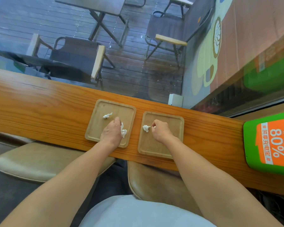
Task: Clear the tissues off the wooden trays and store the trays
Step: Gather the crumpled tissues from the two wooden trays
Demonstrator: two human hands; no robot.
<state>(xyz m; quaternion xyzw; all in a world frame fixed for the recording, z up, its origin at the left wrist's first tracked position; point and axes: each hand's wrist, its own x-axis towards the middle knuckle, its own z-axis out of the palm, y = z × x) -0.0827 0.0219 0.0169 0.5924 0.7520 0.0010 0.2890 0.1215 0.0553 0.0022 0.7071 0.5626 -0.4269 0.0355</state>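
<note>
Two square wooden trays lie side by side on a long wooden counter (39,102). On the left tray (97,126) a crumpled tissue (107,115) lies loose near the back. My left hand (112,132) rests on this tray, closed on another white tissue (123,131) that sticks out at its right side. On the right tray (174,141) a small tissue wad (146,128) lies at the left. My right hand (160,130) is beside that wad, fingers pinched on a tiny white scrap (154,127).
A green and orange sign (269,145) sits on the counter at the right. Two tan stools (31,163) stand under the counter's near edge. A glass window behind the counter shows outdoor folding chairs (79,58) and a table.
</note>
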